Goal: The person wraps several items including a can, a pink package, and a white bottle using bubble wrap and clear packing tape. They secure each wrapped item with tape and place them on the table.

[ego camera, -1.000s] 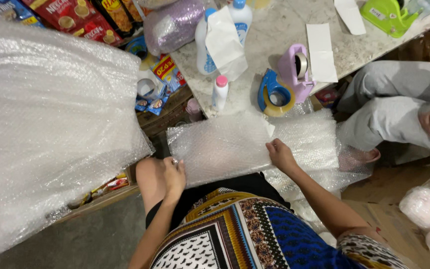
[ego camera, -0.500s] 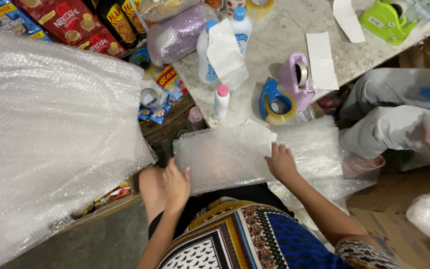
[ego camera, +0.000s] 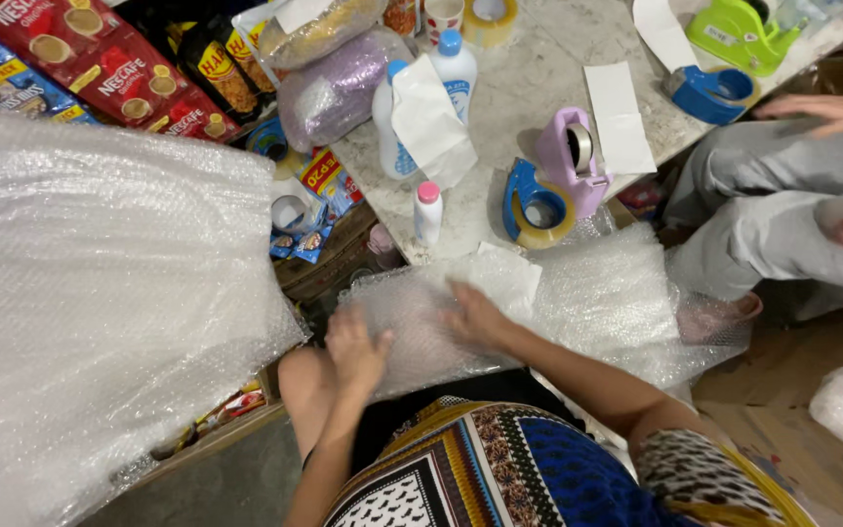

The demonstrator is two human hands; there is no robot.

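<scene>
While palms-down, both hands (ego camera: 358, 349) press bubble wrap (ego camera: 578, 303).

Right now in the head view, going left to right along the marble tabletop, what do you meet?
Small pink-capped bottle → blue tape dispenser → purple tape dispenser → white paper slip → small blue dispenser.

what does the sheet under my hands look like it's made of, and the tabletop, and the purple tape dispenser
Bubble wrap sheet under the left hand and right hand: clear, soft plastic film, judging by its rows of small air pockets and crinkles.
Tabletop: looks like polished stone, pale with grey mottling; could be laminate.
Purple tape dispenser: likely moulded hard plastic, smooth and slightly glossy.
</scene>
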